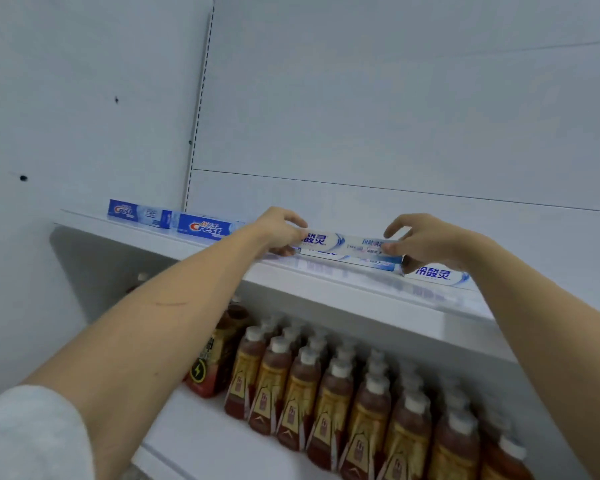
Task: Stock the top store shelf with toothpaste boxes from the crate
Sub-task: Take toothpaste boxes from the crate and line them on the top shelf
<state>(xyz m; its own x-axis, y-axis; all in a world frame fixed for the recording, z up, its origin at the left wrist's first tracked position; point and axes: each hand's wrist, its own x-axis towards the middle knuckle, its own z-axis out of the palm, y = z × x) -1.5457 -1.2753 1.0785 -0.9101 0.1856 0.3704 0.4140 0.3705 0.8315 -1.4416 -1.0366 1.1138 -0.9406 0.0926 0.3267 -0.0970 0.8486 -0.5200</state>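
A long white-and-blue toothpaste box (347, 242) lies lengthwise just above the white top shelf (326, 282). My left hand (279, 228) grips its left end and my right hand (426, 242) pinches its right end. Under it rests a second white box (354, 259), and another of the same brand (437, 273) lies to the right, partly behind my right wrist. Two blue Crest boxes (205, 227) (137, 213) lie at the shelf's left end. The crate is out of view.
The white back panel (395, 116) and a slotted upright (198, 109) rise behind the shelf. On the lower shelf (194, 431) stand several rows of brown bottles with white caps (326, 386), plus a darker red-labelled bottle (212, 362) at their left.
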